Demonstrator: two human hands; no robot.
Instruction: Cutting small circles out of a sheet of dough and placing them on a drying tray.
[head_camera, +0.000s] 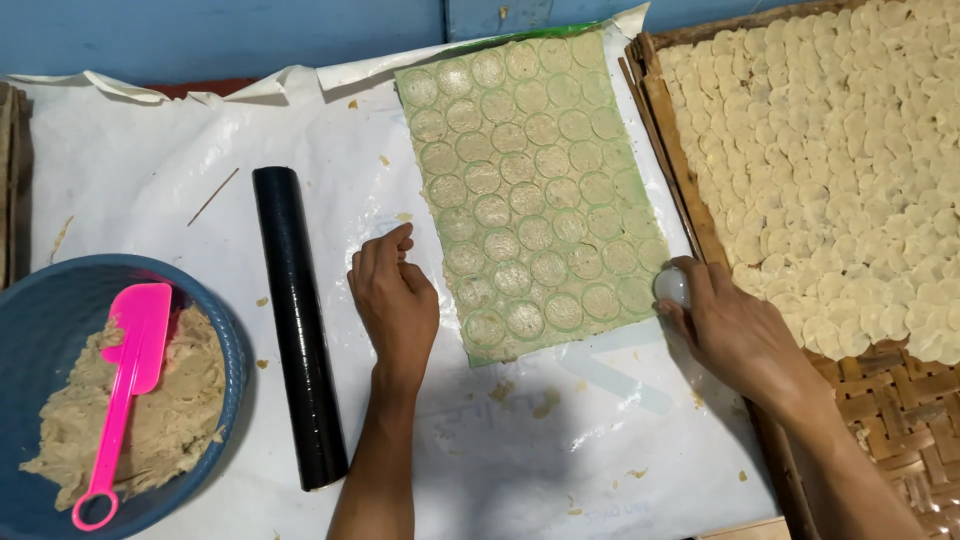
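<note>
At centre frame a dough sheet (530, 195), scored with circles, is lain on white plastic (150, 170). Its lower left edge is steadied by the left hand (393, 300), fingers curled and nothing gripped. A small round cutter (671, 286) is clasped by the right hand (725, 325) at the sheet's lower right corner. A black roller (298, 325) is parked to the left, a tray (880, 400) of cut discs at right within reach.

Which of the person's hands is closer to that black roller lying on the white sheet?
Left. The left hand rests just right of the black roller, apart from it. The right hand is far across the rolled dough sheet, at its right edge, holding a small round cutter.
</note>
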